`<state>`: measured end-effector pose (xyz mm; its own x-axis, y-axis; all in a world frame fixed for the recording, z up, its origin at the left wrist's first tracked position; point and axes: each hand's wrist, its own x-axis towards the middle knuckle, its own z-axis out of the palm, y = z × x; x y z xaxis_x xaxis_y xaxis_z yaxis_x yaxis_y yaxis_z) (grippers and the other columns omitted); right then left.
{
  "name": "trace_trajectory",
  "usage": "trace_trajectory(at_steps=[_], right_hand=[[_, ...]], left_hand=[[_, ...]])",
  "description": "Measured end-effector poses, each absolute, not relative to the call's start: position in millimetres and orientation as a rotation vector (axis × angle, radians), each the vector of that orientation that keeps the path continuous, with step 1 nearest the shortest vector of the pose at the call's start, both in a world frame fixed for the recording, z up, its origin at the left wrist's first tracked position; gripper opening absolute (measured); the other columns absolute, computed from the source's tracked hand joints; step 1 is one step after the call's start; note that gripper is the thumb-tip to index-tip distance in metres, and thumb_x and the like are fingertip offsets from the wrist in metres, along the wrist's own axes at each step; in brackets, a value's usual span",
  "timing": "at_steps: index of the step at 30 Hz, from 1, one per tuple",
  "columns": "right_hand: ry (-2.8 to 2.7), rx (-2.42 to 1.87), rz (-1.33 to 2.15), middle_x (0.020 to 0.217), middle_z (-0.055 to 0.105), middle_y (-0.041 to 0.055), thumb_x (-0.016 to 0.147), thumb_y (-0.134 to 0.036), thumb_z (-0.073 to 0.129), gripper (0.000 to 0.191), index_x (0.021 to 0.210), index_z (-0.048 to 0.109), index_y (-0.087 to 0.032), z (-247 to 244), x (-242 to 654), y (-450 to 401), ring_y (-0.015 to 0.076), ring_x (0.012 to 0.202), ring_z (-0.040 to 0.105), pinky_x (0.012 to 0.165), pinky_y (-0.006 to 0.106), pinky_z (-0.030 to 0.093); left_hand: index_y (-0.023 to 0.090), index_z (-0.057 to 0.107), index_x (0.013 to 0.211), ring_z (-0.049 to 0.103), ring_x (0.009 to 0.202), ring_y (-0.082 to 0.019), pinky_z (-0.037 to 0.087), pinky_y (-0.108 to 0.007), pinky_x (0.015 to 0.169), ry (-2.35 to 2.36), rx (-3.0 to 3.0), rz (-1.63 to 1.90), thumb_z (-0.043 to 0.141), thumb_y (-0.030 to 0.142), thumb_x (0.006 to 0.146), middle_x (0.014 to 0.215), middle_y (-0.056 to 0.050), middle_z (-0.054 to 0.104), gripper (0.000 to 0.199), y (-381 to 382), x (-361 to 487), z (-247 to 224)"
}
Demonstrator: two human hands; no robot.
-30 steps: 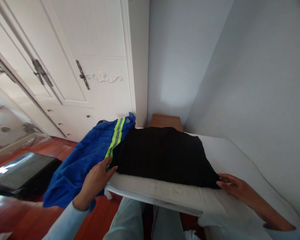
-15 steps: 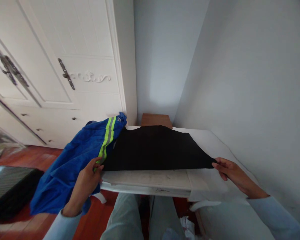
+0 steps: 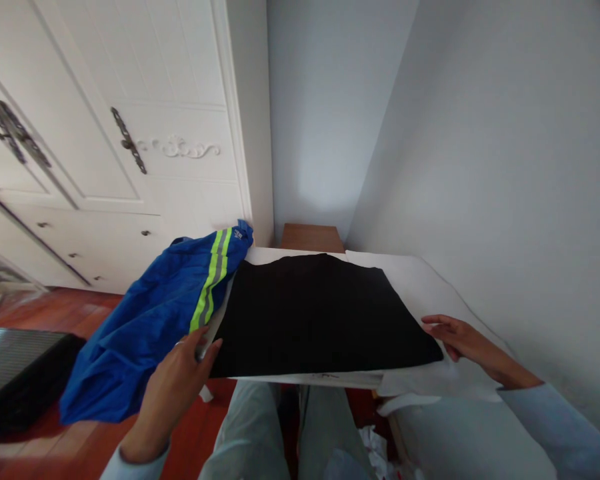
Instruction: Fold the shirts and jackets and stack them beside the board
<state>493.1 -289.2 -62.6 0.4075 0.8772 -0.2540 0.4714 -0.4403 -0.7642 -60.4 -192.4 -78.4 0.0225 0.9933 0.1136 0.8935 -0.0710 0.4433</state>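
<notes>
A black cloth (image 3: 320, 313) lies spread flat on a white-covered table (image 3: 405, 267), its near edge reaching the table's front. At its left edge is my left hand (image 3: 177, 373), thumb and fingers apart, the thumb tip at the cloth's border. My right hand (image 3: 465, 340) hovers by the cloth's right edge, fingers loosely stretched and holding nothing. Whether either hand still touches the fabric I cannot tell. Just beyond my left fingers, a blue garment (image 3: 150, 313) with a yellow-green and grey reflective stripe drapes over the table's left side.
A white wardrobe (image 3: 180, 80) stands at the left back, and a grey wall (image 3: 505, 167) runs along the right. Behind the table is a brown wooden piece (image 3: 313, 237). On the red floor at left lies a dark, ribbed-topped object (image 3: 20, 373).
Both hands have let go of the cloth's near corners. The near edge has come down toward me over the table's front, and my left hand has moved nearer to me.
</notes>
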Motion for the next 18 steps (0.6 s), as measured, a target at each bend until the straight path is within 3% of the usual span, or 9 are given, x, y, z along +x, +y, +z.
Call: trace_trajectory(at_steps=[4,9,11,14,18], right_hand=[[-1.212,-2.035,0.742,0.093,0.074,0.0104,0.070,-0.055,0.071,0.052,0.108,0.067,-0.019,-61.5,493.3,-248.1,0.0200,0.062,0.066,0.051,0.031,0.049],[-1.646,-1.782,0.493,0.117,0.072,0.0130,0.080,-0.045,0.068,0.040,0.113,0.068,-0.022,-65.6,443.9,-179.6,0.0269,0.096,0.071,0.085,0.043,0.058],[-1.825,-1.681,0.458,0.127,0.067,0.0142,0.086,-0.043,0.064,0.043,0.122,0.065,-0.021,-66.2,410.5,-147.3,0.0284,0.110,0.068,0.093,0.046,0.056],[-2.064,-1.597,0.321,0.141,0.059,0.0175,0.091,-0.041,0.060,0.048,0.131,0.060,-0.015,-67.4,361.0,-95.1,0.0291,0.133,0.055,0.113,0.049,0.041],[-2.173,-1.707,0.092,0.157,0.041,0.0205,0.095,-0.040,0.056,0.057,0.145,0.050,-0.011,-78.3,322.2,-33.5,0.0310,0.148,0.036,0.120,0.049,0.030]], left_hand=[[0.018,0.058,0.133,0.067,0.114,-0.031,0.053,-0.044,0.098,1.722,2.314,0.733,0.046,0.049,0.096,0.128,-0.015,0.067,0.049,-174.4,-29.1,-77.3],[0.013,0.054,0.138,0.046,0.141,-0.032,0.042,-0.048,0.114,1.336,2.679,0.633,0.050,0.052,0.096,0.148,-0.020,0.053,0.057,-123.6,20.5,-84.3],[0.011,0.050,0.141,0.038,0.146,-0.033,0.038,-0.049,0.116,1.231,2.760,0.507,0.046,0.055,0.098,0.152,-0.021,0.048,0.062,-95.1,45.3,-81.9],[0.008,0.048,0.143,0.031,0.150,-0.033,0.032,-0.047,0.120,1.195,2.804,0.404,0.042,0.052,0.100,0.156,-0.022,0.043,0.062,-51.0,82.1,-77.8],[0.007,0.041,0.148,0.025,0.152,-0.033,0.027,-0.047,0.122,1.294,2.765,0.347,0.040,0.046,0.102,0.159,-0.022,0.037,0.061,-6.1,112.8,-85.3]])
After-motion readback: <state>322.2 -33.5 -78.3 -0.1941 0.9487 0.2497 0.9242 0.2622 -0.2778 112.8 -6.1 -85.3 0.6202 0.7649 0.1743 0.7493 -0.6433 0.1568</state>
